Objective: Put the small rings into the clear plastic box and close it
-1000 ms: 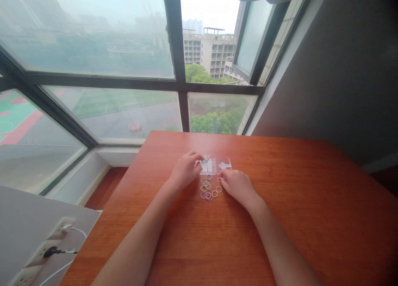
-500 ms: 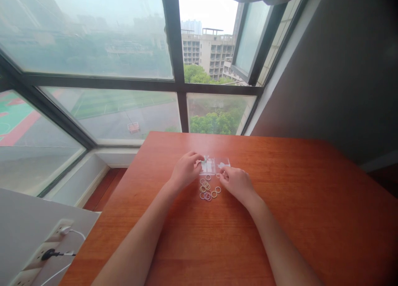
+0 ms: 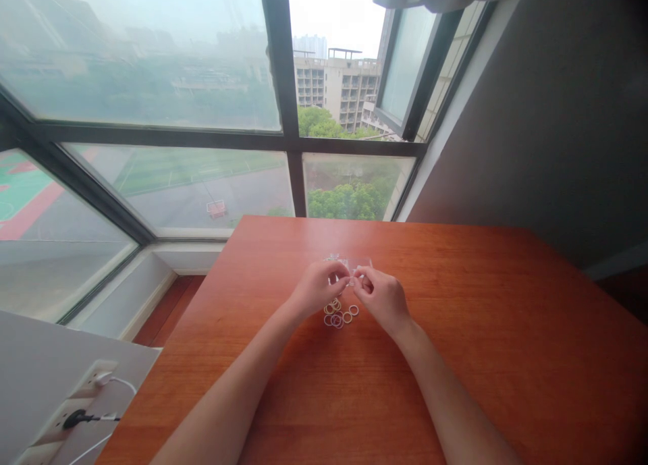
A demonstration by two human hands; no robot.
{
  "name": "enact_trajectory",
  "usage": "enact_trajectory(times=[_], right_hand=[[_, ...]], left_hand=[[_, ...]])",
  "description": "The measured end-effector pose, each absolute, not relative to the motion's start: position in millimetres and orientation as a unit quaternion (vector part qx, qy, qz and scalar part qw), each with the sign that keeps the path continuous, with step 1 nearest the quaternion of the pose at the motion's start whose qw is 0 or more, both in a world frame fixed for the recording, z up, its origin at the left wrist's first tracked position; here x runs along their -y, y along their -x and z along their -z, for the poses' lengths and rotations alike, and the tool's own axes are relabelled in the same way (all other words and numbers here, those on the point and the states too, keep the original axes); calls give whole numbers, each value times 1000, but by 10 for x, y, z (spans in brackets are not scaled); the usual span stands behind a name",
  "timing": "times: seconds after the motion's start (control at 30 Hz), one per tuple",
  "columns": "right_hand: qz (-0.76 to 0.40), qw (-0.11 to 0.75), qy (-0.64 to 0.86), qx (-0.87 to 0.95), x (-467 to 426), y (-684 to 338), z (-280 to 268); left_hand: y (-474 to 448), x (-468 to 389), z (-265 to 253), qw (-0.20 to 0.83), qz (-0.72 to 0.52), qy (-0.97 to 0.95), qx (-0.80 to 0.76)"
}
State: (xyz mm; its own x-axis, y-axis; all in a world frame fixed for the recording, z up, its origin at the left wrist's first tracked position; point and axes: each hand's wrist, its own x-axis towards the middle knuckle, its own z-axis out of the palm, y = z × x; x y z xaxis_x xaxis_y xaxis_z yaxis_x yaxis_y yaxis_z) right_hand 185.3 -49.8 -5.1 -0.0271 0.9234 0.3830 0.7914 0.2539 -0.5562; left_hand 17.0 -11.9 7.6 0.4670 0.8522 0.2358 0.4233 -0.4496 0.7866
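My left hand (image 3: pixel 322 285) and my right hand (image 3: pixel 383 299) meet above the table, fingertips pinched close together. Between them is a small pale ring (image 3: pixel 352 282), held by both hands as far as I can see; its detail is too small to make out. Just below the hands, several loose rings (image 3: pixel 337 321) in white, yellowish and pinkish-purple lie in a loose cluster on the wood, some overlapping. Behind my fingers stands a clear plastic box (image 3: pixel 370 262) with its lid open, mostly hidden by the hands.
The reddish-brown wooden table (image 3: pixel 480 303) reaches up to a dark-framed window (image 3: pixel 172 138). Sockets with plugs and cables (image 3: pixel 75 418) are on a low wall at the lower left. A grey wall (image 3: pixel 547 114) rises on the right.
My left hand has come away from the clear box, moving right and slightly down to meet my right hand. The ring at my right fingertips is now between both hands.
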Motion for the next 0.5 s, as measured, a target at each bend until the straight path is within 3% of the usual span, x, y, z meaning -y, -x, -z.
enact_trajectory(times=[0.27, 0.5], right_hand=[[-87, 325, 611, 717, 468, -1900, 78], [-103, 273, 618, 730, 480, -1898, 55]], left_hand=[[-38, -12, -15, 258, -409, -722, -495], [76, -81, 13, 249, -400, -717, -513]])
